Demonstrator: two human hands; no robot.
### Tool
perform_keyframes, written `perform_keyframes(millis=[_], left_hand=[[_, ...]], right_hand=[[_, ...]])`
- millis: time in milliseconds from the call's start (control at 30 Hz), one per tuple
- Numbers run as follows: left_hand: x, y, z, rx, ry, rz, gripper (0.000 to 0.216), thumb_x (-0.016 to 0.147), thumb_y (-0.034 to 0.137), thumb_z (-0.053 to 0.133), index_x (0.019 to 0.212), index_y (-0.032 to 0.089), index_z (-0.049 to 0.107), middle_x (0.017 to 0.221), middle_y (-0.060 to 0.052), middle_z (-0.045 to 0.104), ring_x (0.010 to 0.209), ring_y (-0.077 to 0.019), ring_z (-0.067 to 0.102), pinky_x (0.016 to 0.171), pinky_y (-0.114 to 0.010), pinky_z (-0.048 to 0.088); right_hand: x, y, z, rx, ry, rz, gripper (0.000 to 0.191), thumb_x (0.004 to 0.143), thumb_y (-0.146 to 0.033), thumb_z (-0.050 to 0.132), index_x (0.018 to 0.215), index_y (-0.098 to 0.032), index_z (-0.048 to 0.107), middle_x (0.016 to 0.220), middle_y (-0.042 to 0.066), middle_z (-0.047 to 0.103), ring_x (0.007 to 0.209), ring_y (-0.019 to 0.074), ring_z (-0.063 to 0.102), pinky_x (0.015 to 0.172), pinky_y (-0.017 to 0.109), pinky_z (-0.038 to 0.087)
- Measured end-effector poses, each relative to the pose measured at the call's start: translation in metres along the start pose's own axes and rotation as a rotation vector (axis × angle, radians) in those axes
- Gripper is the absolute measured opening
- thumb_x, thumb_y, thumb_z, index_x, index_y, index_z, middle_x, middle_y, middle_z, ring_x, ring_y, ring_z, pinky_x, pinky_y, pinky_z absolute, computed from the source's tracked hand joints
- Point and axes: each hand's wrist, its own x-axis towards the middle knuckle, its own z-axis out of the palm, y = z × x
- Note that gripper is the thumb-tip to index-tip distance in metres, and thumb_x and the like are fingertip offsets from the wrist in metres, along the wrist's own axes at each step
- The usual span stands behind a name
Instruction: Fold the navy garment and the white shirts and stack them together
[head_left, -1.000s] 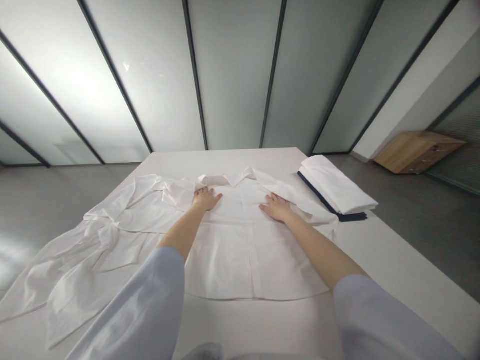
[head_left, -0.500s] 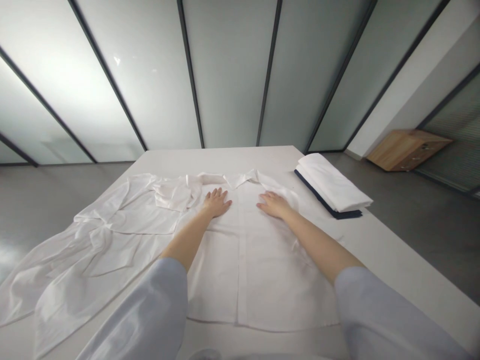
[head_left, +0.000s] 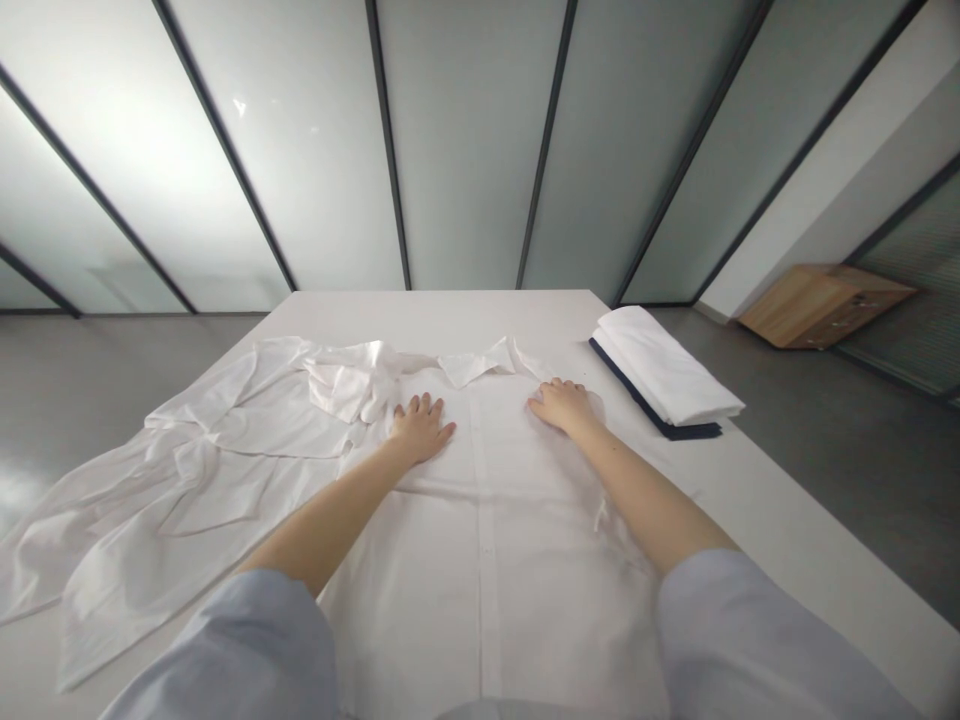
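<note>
A white shirt (head_left: 487, 520) lies front side up on the table, its collar at the far end and its button strip running down the middle toward me. My left hand (head_left: 422, 428) rests on the upper left of the shirt front, fingers spread. On the upper right, near the shoulder, my right hand (head_left: 564, 404) lies palm down with its fingers stretched forward. Neither hand grips the cloth. Left of the shirt are more white garments (head_left: 232, 440), spread loosely and wrinkled. The shirt's lower edge runs out of view beneath me.
A folded stack of white cloth (head_left: 667, 370) sits on a dark folded cloth (head_left: 694, 432) at the table's right edge. Beyond the white table (head_left: 450, 310) stand frosted glass panels (head_left: 465, 150). A wooden cabinet (head_left: 817, 305) is on the floor at the right.
My left hand has slid slightly left and nearer to me, my right hand slightly right. The shirt's lower edge has dropped out of view, and its collar lies flatter on the left.
</note>
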Motion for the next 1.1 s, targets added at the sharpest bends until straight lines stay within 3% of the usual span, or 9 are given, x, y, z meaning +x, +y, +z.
perform_keyframes(millis=[167,333,433,533,667,800,867,933,1100], left_hand=[[0.002,-0.008,-0.027,-0.015,-0.093,-0.029,0.086,0.085,0.058,0.049,0.152,0.012,0.022,0.132,-0.023,0.056,0.119,-0.0374,0.055,0.097,-0.047,0.041],[0.047,-0.014,-0.03,-0.35,0.015,0.035,0.086,0.087,0.04,0.052,0.156,0.018,0.006,0.114,-0.01,0.068,0.107,-0.0248,0.063,0.092,-0.034,0.046],[0.069,-0.014,-0.017,-0.546,0.026,0.058,0.088,0.078,0.034,0.064,0.154,0.021,0.021,0.111,-0.006,0.068,0.101,-0.0217,0.064,0.089,-0.03,0.047],[0.083,-0.012,-0.013,-0.641,0.017,-0.003,0.076,0.073,0.037,0.071,0.142,0.02,0.047,0.104,-0.006,0.069,0.093,-0.022,0.065,0.084,-0.03,0.049],[0.099,-0.011,-0.029,-0.839,0.049,-0.135,0.059,0.085,0.058,0.052,0.121,0.012,0.065,0.101,-0.012,0.071,0.095,-0.0261,0.066,0.084,-0.035,0.049],[0.113,-0.019,-0.051,-1.065,0.175,-0.178,0.062,0.097,0.056,0.021,0.148,0.024,0.037,0.143,-0.009,0.052,0.128,-0.0229,0.052,0.092,-0.033,0.046],[0.115,-0.023,-0.054,-1.032,0.196,-0.152,0.061,0.099,0.052,0.019,0.154,0.027,0.019,0.156,-0.005,0.035,0.139,-0.0189,0.039,0.097,-0.032,0.044],[0.11,-0.024,-0.049,-0.896,0.169,-0.109,0.066,0.097,0.052,0.028,0.155,0.022,0.017,0.157,-0.007,0.031,0.14,-0.019,0.036,0.103,-0.031,0.04],[0.068,-0.009,-0.021,-0.352,0.024,0.018,0.073,0.087,0.055,0.049,0.149,0.018,0.033,0.154,-0.014,0.037,0.14,-0.0287,0.035,0.113,-0.042,0.029]], right_hand=[[0.008,-0.007,-0.009,0.059,-0.048,-0.001,0.039,0.09,-0.041,0.047,0.109,-0.018,0.072,0.114,0.017,0.068,0.113,0.0338,0.058,0.095,0.043,0.04],[0.037,-0.029,-0.002,0.418,0.026,-0.065,0.049,0.093,-0.039,0.047,0.138,-0.02,0.051,0.131,0.01,0.062,0.117,0.0237,0.058,0.095,0.03,0.042],[0.054,-0.043,0.008,0.55,0.058,-0.017,0.051,0.094,-0.041,0.044,0.141,-0.02,0.047,0.141,0.01,0.054,0.126,0.0225,0.052,0.1,0.03,0.04],[0.07,-0.054,0.013,0.658,0.027,0.058,0.044,0.094,-0.033,0.042,0.133,-0.02,0.056,0.134,0.008,0.06,0.12,0.0206,0.057,0.096,0.028,0.043],[0.089,-0.06,0.005,0.786,-0.097,0.145,0.039,0.089,-0.031,0.044,0.112,-0.014,0.07,0.103,0.012,0.073,0.093,0.0239,0.068,0.08,0.03,0.05],[0.1,-0.058,-0.01,0.897,0.046,0.097,0.053,0.094,-0.031,0.027,0.141,-0.017,0.049,0.128,0.01,0.064,0.115,0.0211,0.06,0.091,0.03,0.048],[0.098,-0.056,-0.014,0.89,0.132,0.057,0.058,0.095,-0.031,0.023,0.152,-0.02,0.031,0.146,0.007,0.05,0.13,0.0184,0.048,0.1,0.031,0.043],[0.09,-0.057,-0.014,0.829,0.143,0.014,0.06,0.095,-0.033,0.025,0.154,-0.02,0.024,0.153,0.006,0.04,0.136,0.0177,0.041,0.105,0.03,0.038],[0.046,-0.061,-0.003,0.473,0.013,-0.145,0.056,0.089,-0.038,0.047,0.143,-0.022,0.045,0.146,0.01,0.048,0.132,0.0243,0.045,0.109,0.035,0.032]])
